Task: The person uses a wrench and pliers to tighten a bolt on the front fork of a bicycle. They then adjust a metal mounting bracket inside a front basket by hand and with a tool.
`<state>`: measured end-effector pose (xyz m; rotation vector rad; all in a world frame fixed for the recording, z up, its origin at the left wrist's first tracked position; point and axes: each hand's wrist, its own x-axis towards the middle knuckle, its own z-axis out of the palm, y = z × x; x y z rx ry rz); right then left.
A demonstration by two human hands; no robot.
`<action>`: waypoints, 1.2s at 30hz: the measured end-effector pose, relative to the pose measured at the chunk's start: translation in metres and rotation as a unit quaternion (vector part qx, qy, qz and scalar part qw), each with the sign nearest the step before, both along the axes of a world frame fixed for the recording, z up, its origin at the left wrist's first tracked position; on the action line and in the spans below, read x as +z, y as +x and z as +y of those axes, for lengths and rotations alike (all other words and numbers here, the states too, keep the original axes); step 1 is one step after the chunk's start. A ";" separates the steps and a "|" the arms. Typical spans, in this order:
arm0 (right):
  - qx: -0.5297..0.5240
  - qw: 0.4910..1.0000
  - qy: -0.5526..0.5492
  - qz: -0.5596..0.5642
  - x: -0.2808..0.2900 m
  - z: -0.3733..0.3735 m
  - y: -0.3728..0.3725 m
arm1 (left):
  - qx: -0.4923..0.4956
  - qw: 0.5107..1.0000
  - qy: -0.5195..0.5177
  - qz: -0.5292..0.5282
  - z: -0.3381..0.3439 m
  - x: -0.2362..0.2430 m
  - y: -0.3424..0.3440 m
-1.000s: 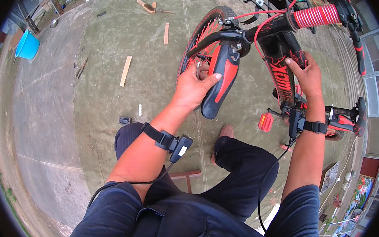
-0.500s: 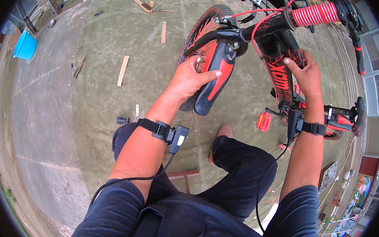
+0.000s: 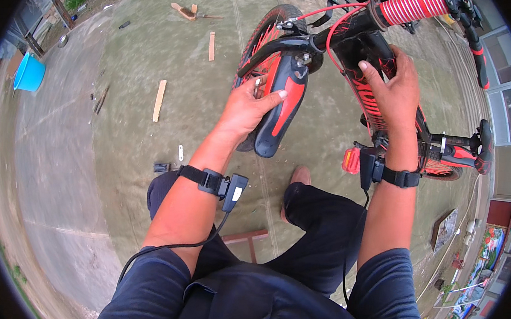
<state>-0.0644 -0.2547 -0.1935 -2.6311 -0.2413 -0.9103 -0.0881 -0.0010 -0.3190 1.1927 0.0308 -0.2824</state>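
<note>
Left hand [image 3: 242, 105] on fender [image 3: 283, 116], right [image 3: 399, 93] (on frame [image 3: 369, 100])

We see a glossy metal frame [image 3: 357, 52] and a smooth plastic mudguard [image 3: 284, 115]. Our trousers [image 3: 317, 224] are matt cloth.

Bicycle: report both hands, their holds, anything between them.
Left hand gripping red-and-black fender. Right hand on bicycle frame. Red cable between them.

I log daylight; greenish floor [image 3: 127, 131] mid-view, grey concrete [image 3: 51, 161] at 9 o'clock, paned windows [image 3: 504, 62] at 2 o'clock.
</note>
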 end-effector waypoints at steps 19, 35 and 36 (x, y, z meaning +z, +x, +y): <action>0.024 1.000 0.011 -0.010 -0.004 -0.002 0.010 | 0.031 0.999 0.000 -0.029 -0.003 -0.002 -0.002; 0.043 0.996 0.068 -0.028 -0.006 0.000 0.004 | 0.027 0.999 0.018 -0.018 -0.001 0.005 -0.003; 0.043 0.996 0.065 -0.033 -0.006 0.001 0.004 | 0.030 0.999 0.024 -0.019 -0.001 0.005 -0.003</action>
